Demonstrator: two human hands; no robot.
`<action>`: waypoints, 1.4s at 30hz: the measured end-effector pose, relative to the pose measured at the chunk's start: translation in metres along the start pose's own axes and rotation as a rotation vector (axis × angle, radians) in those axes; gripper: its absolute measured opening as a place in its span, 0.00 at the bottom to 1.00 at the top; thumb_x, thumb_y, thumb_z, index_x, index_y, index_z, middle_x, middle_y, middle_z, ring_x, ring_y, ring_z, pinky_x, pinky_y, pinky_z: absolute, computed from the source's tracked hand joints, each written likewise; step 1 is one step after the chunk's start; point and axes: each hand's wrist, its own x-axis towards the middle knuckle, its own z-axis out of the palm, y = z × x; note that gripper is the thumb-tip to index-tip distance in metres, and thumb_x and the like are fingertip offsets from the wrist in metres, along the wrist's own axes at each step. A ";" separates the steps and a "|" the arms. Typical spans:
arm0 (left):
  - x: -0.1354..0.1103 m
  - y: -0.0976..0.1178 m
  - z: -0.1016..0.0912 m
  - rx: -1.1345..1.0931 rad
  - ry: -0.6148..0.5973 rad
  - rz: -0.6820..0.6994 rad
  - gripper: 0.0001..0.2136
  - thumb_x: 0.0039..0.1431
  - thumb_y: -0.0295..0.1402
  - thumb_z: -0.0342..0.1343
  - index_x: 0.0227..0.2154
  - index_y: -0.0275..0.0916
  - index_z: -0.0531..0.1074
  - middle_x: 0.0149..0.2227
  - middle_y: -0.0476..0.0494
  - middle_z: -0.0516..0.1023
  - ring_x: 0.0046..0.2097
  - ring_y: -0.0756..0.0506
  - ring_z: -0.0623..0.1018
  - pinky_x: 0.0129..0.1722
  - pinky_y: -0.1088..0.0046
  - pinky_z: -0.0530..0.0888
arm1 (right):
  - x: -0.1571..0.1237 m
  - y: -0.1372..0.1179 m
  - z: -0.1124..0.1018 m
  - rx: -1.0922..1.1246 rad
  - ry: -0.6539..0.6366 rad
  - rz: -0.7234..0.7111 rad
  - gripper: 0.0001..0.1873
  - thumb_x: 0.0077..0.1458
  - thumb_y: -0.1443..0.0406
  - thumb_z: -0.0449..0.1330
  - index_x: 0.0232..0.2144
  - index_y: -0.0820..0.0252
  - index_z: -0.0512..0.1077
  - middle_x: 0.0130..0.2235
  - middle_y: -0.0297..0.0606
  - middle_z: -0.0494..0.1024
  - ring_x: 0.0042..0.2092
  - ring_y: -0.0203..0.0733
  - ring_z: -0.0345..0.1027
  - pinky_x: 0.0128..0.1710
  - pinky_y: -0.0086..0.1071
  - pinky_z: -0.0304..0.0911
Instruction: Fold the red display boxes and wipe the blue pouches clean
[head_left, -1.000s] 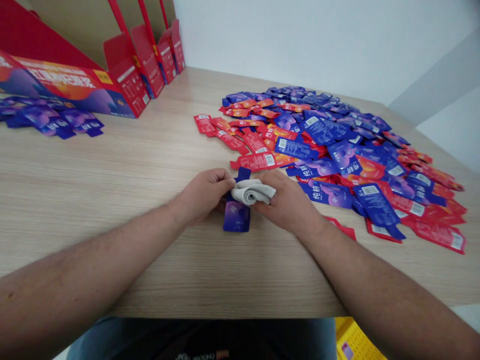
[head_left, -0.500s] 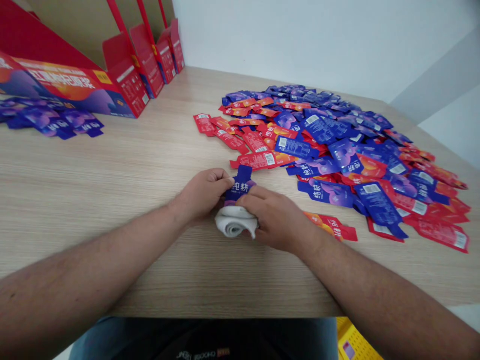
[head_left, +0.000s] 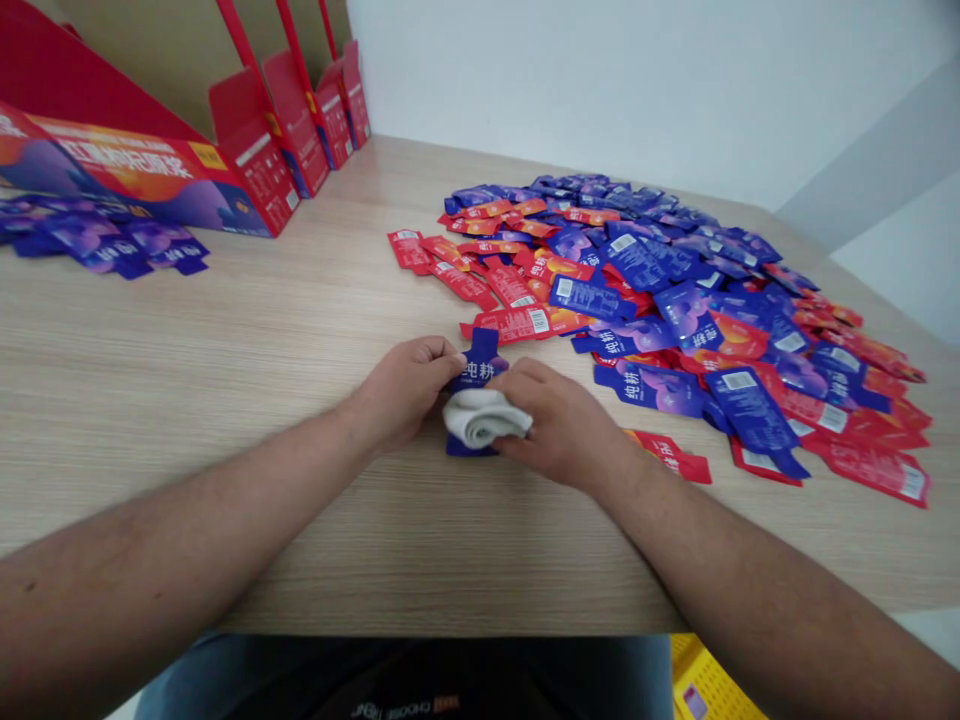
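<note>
A blue-purple sachet (head_left: 478,368) with white characters lies flat on the wooden table (head_left: 225,340) in front of me. My left hand (head_left: 405,390) is closed, pinching the sachet's upper left edge. My right hand (head_left: 559,425) is closed on a folded grey-white cloth (head_left: 482,417), which presses on the lower half of the sachet and hides most of it.
A wide heap of red and blue sachets (head_left: 675,300) covers the table's right side. Several open red cartons (head_left: 247,150) stand at the back left, with a small pile of purple sachets (head_left: 105,240) before them. A yellow crate (head_left: 701,680) shows below the table edge.
The cloth in my right hand slid from the sachet's top down to its bottom end, then back up a little. My left hand has stayed put on the sachet.
</note>
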 end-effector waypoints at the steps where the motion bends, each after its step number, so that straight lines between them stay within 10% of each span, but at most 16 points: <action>1: 0.000 0.000 0.000 0.002 -0.001 0.000 0.08 0.53 0.27 0.58 0.22 0.39 0.64 0.18 0.54 0.65 0.18 0.53 0.66 0.17 0.78 0.63 | 0.000 0.000 0.000 0.002 -0.067 -0.046 0.12 0.52 0.67 0.66 0.40 0.57 0.71 0.41 0.38 0.74 0.43 0.45 0.68 0.41 0.35 0.65; 7: 0.002 -0.001 -0.002 -0.033 0.010 0.017 0.08 0.53 0.27 0.57 0.23 0.39 0.64 0.19 0.52 0.67 0.20 0.51 0.69 0.19 0.75 0.69 | 0.002 0.009 0.000 0.026 0.115 0.027 0.13 0.53 0.68 0.66 0.41 0.57 0.71 0.42 0.39 0.74 0.45 0.45 0.69 0.43 0.37 0.65; 12: 0.002 0.000 0.000 -0.014 0.024 0.003 0.08 0.53 0.28 0.57 0.22 0.39 0.64 0.18 0.52 0.65 0.18 0.52 0.66 0.16 0.78 0.64 | 0.001 0.013 -0.002 0.061 -0.086 -0.076 0.15 0.51 0.69 0.68 0.41 0.56 0.71 0.41 0.37 0.75 0.43 0.44 0.70 0.41 0.36 0.66; 16: 0.002 0.000 -0.001 -0.058 0.016 0.002 0.08 0.54 0.27 0.56 0.23 0.39 0.64 0.19 0.52 0.67 0.19 0.50 0.68 0.18 0.74 0.70 | 0.002 0.020 -0.003 0.044 0.158 -0.004 0.13 0.54 0.67 0.66 0.43 0.57 0.71 0.43 0.39 0.76 0.45 0.46 0.70 0.44 0.38 0.66; 21: 0.003 0.000 -0.001 -0.055 0.012 -0.001 0.08 0.53 0.27 0.56 0.22 0.38 0.65 0.19 0.51 0.67 0.19 0.51 0.68 0.17 0.77 0.68 | 0.004 0.023 -0.004 0.123 -0.026 -0.127 0.15 0.52 0.69 0.67 0.43 0.56 0.72 0.41 0.38 0.76 0.44 0.45 0.70 0.41 0.36 0.66; 26: 0.003 0.002 0.000 -0.071 0.037 0.011 0.07 0.53 0.27 0.56 0.23 0.38 0.64 0.20 0.51 0.67 0.20 0.50 0.69 0.18 0.74 0.71 | 0.004 0.021 -0.002 0.126 0.132 -0.011 0.12 0.54 0.65 0.66 0.41 0.56 0.71 0.41 0.37 0.76 0.43 0.44 0.70 0.42 0.37 0.66; 30: 0.002 0.002 0.000 -0.086 0.038 -0.002 0.07 0.54 0.27 0.56 0.23 0.38 0.64 0.19 0.52 0.66 0.18 0.51 0.67 0.16 0.77 0.68 | 0.003 0.019 -0.001 0.172 -0.090 -0.142 0.14 0.51 0.69 0.67 0.40 0.55 0.72 0.41 0.36 0.75 0.43 0.43 0.70 0.40 0.34 0.66; 35: 0.001 0.003 -0.001 -0.097 0.056 0.034 0.07 0.53 0.27 0.56 0.24 0.38 0.64 0.20 0.51 0.67 0.20 0.51 0.68 0.18 0.75 0.71 | 0.003 0.023 -0.002 0.123 0.170 -0.031 0.14 0.53 0.68 0.66 0.42 0.55 0.71 0.42 0.38 0.77 0.45 0.45 0.70 0.45 0.37 0.66; 42: 0.000 0.005 0.000 -0.100 0.043 0.027 0.08 0.52 0.29 0.58 0.23 0.38 0.63 0.19 0.53 0.66 0.19 0.52 0.66 0.17 0.78 0.67 | 0.002 0.017 -0.002 0.140 -0.039 -0.101 0.15 0.51 0.70 0.66 0.42 0.57 0.72 0.42 0.38 0.75 0.43 0.43 0.69 0.42 0.35 0.66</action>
